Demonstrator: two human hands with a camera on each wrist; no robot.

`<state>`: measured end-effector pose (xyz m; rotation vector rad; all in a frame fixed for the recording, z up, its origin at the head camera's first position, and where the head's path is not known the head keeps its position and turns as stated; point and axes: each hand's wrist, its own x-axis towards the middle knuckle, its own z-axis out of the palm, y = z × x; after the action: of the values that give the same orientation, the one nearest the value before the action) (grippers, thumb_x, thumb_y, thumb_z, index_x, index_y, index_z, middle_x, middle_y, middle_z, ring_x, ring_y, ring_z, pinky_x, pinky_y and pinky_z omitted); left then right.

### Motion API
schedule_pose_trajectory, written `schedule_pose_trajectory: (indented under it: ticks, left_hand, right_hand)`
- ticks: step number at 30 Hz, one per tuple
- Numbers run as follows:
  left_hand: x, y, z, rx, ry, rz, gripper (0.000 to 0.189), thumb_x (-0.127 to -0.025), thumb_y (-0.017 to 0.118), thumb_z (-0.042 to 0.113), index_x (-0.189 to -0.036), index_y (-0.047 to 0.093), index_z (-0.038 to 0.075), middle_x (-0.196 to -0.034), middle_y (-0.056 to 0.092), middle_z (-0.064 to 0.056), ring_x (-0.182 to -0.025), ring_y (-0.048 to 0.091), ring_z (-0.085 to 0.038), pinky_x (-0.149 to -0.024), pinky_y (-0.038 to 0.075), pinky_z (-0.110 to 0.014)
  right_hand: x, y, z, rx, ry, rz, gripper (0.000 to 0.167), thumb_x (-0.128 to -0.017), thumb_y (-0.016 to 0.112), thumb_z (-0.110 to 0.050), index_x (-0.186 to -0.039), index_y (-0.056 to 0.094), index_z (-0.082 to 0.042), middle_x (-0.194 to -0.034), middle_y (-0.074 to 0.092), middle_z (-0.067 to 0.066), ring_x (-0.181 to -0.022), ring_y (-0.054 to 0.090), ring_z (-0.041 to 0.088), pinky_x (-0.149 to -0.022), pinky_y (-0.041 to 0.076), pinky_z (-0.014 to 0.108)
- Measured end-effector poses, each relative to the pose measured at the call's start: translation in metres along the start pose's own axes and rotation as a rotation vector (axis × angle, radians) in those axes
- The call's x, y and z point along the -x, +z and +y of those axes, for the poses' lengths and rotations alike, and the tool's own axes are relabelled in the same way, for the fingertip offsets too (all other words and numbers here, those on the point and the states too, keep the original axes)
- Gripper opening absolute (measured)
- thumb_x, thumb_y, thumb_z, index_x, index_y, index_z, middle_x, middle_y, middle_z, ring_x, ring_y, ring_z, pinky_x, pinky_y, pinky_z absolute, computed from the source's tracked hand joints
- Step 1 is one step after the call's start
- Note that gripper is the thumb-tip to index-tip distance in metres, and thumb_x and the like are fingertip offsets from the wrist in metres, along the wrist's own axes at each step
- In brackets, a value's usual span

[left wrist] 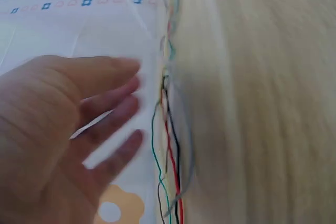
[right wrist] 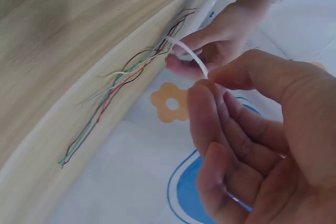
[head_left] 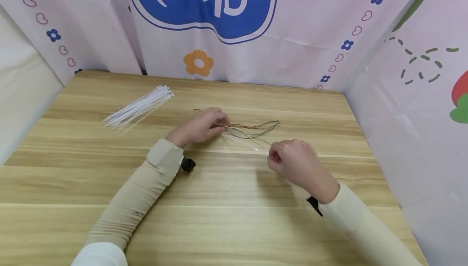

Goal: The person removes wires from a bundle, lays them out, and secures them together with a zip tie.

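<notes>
A bundle of thin coloured wires [head_left: 239, 129], red, black, green and yellow among them, lies on the table, its right ends fanned out. My left hand [head_left: 204, 126] is at the bundle's left part. In the left wrist view, the left hand's thumb and fingers [left wrist: 113, 106] are loosely bent and apart, just beside the wires [left wrist: 176, 166]. Between thumb and forefinger, my right hand [head_left: 294, 162] pinches a white zip tie [right wrist: 191, 52]. The tie arcs from those fingertips to the wire bundle [right wrist: 110, 100], where its far end overlaps the wires close to the left hand.
A fanned pile of white zip ties [head_left: 140, 107] lies at the back left of the wooden table [head_left: 204, 225]. Printed cloth [head_left: 310, 26] hangs behind the table's back edge and along its sides. A black device [head_left: 188, 165] sits at the left wrist.
</notes>
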<state>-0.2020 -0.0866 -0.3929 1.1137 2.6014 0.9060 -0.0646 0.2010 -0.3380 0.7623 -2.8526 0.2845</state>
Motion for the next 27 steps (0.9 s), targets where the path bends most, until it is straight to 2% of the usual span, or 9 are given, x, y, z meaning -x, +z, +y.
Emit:
schedule_pose_trajectory:
  ticks: [3,6,8,13,19,27]
  left_hand:
    - [-0.002,0.001,0.002,-0.079,-0.024,0.043,0.037,-0.098,0.076,0.016,-0.132,0.068,0.003,-0.130,0.065,-0.013,-0.122,0.059,-0.030,-0.106,0.049,-0.048]
    - [-0.005,0.003,0.003,-0.153,-0.059,0.016,0.049,-0.097,0.077,0.024,-0.140,0.064,0.004,-0.137,0.062,-0.012,-0.129,0.055,-0.032,-0.111,0.046,-0.049]
    - [-0.006,0.005,0.004,-0.210,-0.073,-0.010,0.050,-0.097,0.076,0.028,-0.141,0.064,0.006,-0.136,0.062,-0.011,-0.128,0.056,-0.031,-0.110,0.047,-0.050]
    - [-0.006,0.012,0.006,-0.301,-0.069,-0.005,0.035,-0.099,0.074,0.028,-0.130,0.073,0.012,-0.125,0.067,-0.008,-0.120,0.062,-0.031,-0.101,0.051,-0.052]
    - [-0.006,0.016,0.006,-0.320,-0.052,0.025,0.022,-0.099,0.076,0.025,-0.119,0.078,0.016,-0.115,0.070,-0.006,-0.107,0.067,-0.027,-0.090,0.055,-0.047]
    - [-0.007,0.018,0.008,-0.321,-0.039,0.038,0.008,-0.098,0.077,0.019,-0.105,0.081,0.018,-0.106,0.074,-0.002,-0.100,0.069,-0.023,-0.090,0.056,-0.046]
  right_hand:
    - [0.010,-0.008,-0.008,0.038,0.023,-0.004,0.013,-0.083,0.077,-0.008,-0.074,0.071,-0.015,-0.064,0.060,-0.010,-0.053,0.047,0.004,-0.049,0.041,0.025]
    - [0.019,-0.015,-0.016,0.060,0.044,-0.017,0.018,-0.082,0.076,-0.007,-0.070,0.066,-0.016,-0.060,0.053,-0.011,-0.052,0.040,0.005,-0.047,0.035,0.024]
    - [0.024,-0.019,-0.022,0.076,0.052,-0.019,0.020,-0.081,0.076,-0.008,-0.068,0.064,-0.017,-0.058,0.050,-0.011,-0.051,0.039,0.006,-0.046,0.033,0.024]
    - [0.037,-0.028,-0.038,0.146,0.069,-0.006,0.027,-0.079,0.079,-0.010,-0.063,0.058,-0.017,-0.056,0.049,-0.009,-0.048,0.039,0.008,-0.043,0.031,0.026]
    - [0.048,-0.033,-0.056,0.255,0.086,-0.035,0.046,-0.082,0.076,-0.010,-0.057,0.038,-0.017,-0.054,0.030,-0.007,-0.050,0.024,0.009,-0.042,0.021,0.024]
    - [0.039,-0.027,-0.071,0.321,0.035,-0.105,0.042,-0.080,0.064,0.002,-0.056,0.035,-0.018,-0.057,0.024,-0.007,-0.053,0.019,0.009,-0.041,0.019,0.023]
